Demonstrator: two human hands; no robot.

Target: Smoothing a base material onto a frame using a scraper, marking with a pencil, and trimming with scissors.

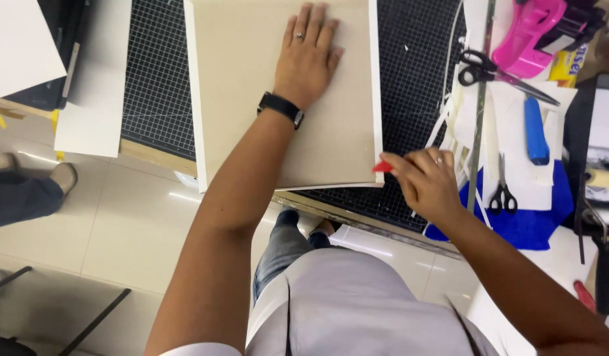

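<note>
Head cam, looking down: left hand (309, 56) lies flat, fingers spread, palm pressing on a large beige cardboard sheet w/ white foam edge (251, 86), grasping nothing. Black watch (280, 107) on that wrist. The sheet lies on a black gridded cutting mat (158, 79) on the bench, its near edge overhanging the mat's front.

Right hand (426, 181) is pinched on a small red-tipped cutter (383, 167), tip touching the sheet's right near corner, at the white edge.

Right of that hand: a long metal ruler (481, 112) running up-down, black-handled scissors (483, 68) near the top, a blue utility knife (535, 130) on white paper, a smaller pair of scissors (502, 191) on blue cloth (535, 224). Pink tape dispenser (528, 36) at top right. White foam offcut strips (449, 122) between mat & ruler.

Left side: white board pieces (93, 79) just beside the mat. Another person's shoe (62, 177) on the tiled floor (120, 231).
</note>
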